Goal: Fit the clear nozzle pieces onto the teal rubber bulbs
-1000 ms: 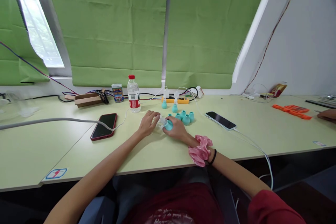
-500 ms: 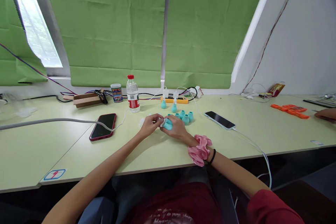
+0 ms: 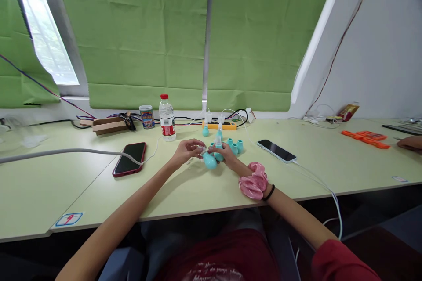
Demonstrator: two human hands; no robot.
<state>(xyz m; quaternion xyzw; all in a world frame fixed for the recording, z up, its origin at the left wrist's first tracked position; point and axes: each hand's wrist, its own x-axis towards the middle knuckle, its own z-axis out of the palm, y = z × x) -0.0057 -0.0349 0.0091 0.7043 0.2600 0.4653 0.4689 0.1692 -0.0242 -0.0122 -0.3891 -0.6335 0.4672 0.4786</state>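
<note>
My left hand (image 3: 187, 153) pinches the pale neck end of a teal squeeze bulb (image 3: 210, 161), whose round body hangs tilted down to the right above the table. My right hand (image 3: 228, 156) has its fingers closed around a second teal bulb with a whitish nozzle (image 3: 218, 141) pointing up. Just right of that hand stand several teal bulbs (image 3: 239, 145) with open necks, partly hidden by it. Farther back, two bulbs with white tops stand upright, one the left bulb (image 3: 205, 131). Small clear pieces (image 3: 189, 161) lie under my left hand, hard to make out.
A red-capped water bottle (image 3: 167, 120), a can (image 3: 147, 117) and an open cardboard box (image 3: 110, 126) stand behind on the left. Phones lie on both sides, a red-cased phone (image 3: 130, 159) and a white phone (image 3: 277, 150) with cable. Orange scissors-like handles (image 3: 365, 138) and another person's hand (image 3: 410, 144) are far right.
Half a second ago my hands were together over one teal bulb. Now they are slightly apart; that bulb hangs from my left hand, and my right hand holds a nozzled bulb.
</note>
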